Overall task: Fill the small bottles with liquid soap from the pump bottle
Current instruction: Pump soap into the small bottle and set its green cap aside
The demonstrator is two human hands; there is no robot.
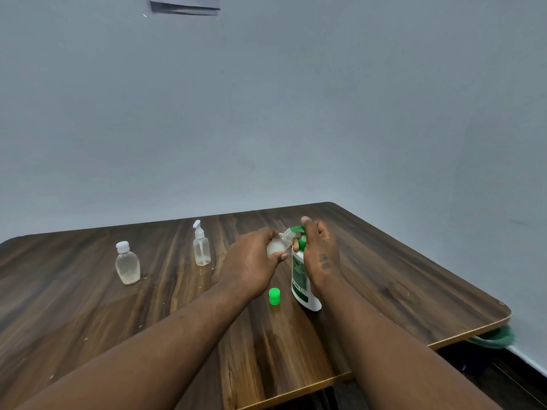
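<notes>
My left hand (pixel 251 261) grips a small clear bottle (pixel 279 243), tilted with its open threaded neck up against the green nozzle of the pump bottle (pixel 300 279). That white pump bottle with a green label stands on the wooden table (pixel 399 276). My right hand (pixel 319 250) rests over its green pump head, fingers curled on top. The small bottle's green cap (pixel 274 296) lies on the table just in front of my left wrist.
Left of my hands stand a small clear bottle with a white pump top (pixel 201 244) and, further left, a clear flask-shaped bottle with a white cap (pixel 127 263). The table's right and near edges are close. A green object (pixel 494 338) sits under the right corner.
</notes>
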